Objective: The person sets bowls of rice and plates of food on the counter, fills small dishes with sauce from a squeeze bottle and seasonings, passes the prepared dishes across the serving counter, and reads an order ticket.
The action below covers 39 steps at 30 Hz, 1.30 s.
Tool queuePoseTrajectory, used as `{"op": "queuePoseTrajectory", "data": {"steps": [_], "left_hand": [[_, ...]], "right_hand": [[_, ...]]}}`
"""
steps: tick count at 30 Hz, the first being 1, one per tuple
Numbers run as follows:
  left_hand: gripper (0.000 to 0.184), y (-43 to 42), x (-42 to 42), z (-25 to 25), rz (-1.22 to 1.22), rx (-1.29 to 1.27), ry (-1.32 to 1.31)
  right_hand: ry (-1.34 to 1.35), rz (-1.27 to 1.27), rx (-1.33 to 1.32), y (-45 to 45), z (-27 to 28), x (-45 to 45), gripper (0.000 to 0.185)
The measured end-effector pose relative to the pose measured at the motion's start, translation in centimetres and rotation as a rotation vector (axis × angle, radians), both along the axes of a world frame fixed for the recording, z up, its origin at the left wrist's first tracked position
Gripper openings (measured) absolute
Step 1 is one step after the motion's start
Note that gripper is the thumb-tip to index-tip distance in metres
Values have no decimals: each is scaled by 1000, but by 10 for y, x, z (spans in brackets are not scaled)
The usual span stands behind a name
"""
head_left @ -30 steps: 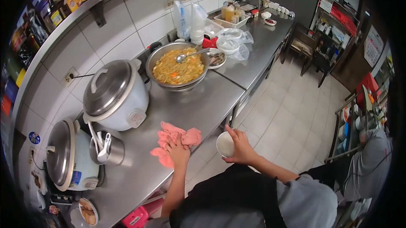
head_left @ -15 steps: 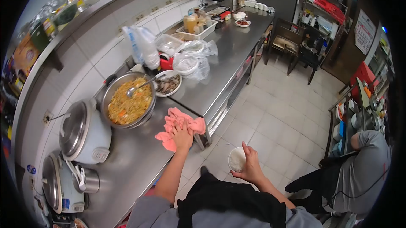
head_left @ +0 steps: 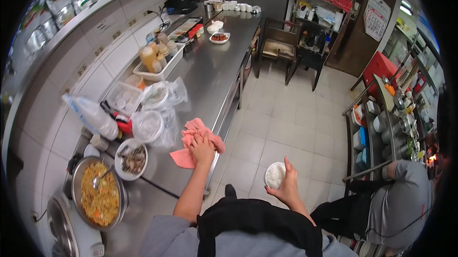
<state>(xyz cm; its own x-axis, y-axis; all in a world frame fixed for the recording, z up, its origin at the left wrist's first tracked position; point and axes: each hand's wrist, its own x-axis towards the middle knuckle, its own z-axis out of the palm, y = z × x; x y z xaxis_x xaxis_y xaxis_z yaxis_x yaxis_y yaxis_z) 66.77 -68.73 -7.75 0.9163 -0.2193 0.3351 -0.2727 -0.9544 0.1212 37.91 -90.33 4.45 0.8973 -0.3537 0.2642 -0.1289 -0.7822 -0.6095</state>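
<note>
A crumpled pink cloth lies on the steel counter near its front edge. My left hand presses down on it, fingers curved into the folds. Out over the floor, my right hand holds a small white bowl of white rice, with thumb and fingers around its side. The bowl is upright and apart from the counter. Left of the cloth stands a white bowl with greyish food pieces, and beyond that a metal pan of noodles with a spoon in it.
Plastic bags, a white basket of sauce bottles and a dish of red food stand along the counter. A rice cooker is at lower left. Two chairs stand ahead. A person in grey is close on my right.
My view has moved forward along the counter. My left hand and the cloth have moved past the counter seam. My right hand still holds the bowl of rice.
</note>
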Motion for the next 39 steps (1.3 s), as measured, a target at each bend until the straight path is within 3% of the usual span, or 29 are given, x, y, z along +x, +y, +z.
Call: {"op": "queuePoseTrajectory", "data": {"steps": [8,13,21,29,34,39], "left_hand": [[45,-105,152,3,-155,-5,44],[45,-145,235,-3,-128,39,-37],[40,-182,311,3,137,-94,-137],[40,-232,333,9,499,-1,-35],[42,-283,381,11,494,-49,-32],[44,-349,464,11,387,-96,-17]], "right_hand": [[3,-173,9,-90,1,127,126],[-5,-178,45,-158,-21,211,126],[70,166,0,-294,4,419,126],[-31,528,-64,-367,26,607,125],[-74,721,-18,-369,6,694,125],[-16,735,-12,-378,4,763,124]]}}
